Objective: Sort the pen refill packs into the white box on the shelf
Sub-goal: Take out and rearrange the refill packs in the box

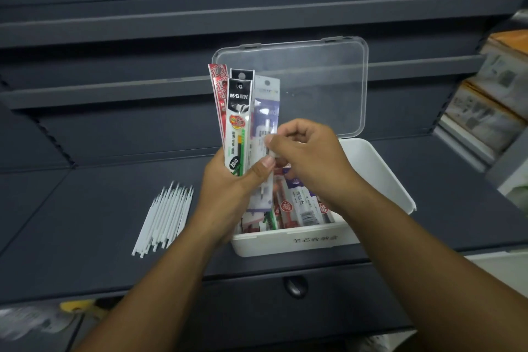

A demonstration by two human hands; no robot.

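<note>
The left hand (pixel 225 188) has a tight grip on a bunch of refill packs (pixel 238 111), held upright over the left side of the white box (pixel 380 168). The right hand (pixel 308 157) pinches the purple pack (pixel 265 106) in that bunch. The box sits on the shelf (pixel 100 208) with its clear lid (pixel 314 80) open at the far side. Loose white refills (pixel 165 217) lie to its left.

M&G 晨光 there on the black-topped white plastic refill pack (pixel 239 111), 按动 toward its six o'clock end; at five o'clock, 福 on a white flat pack (pixel 286 206); white plastic box (pixel 285 246) lettering blurred.
</note>
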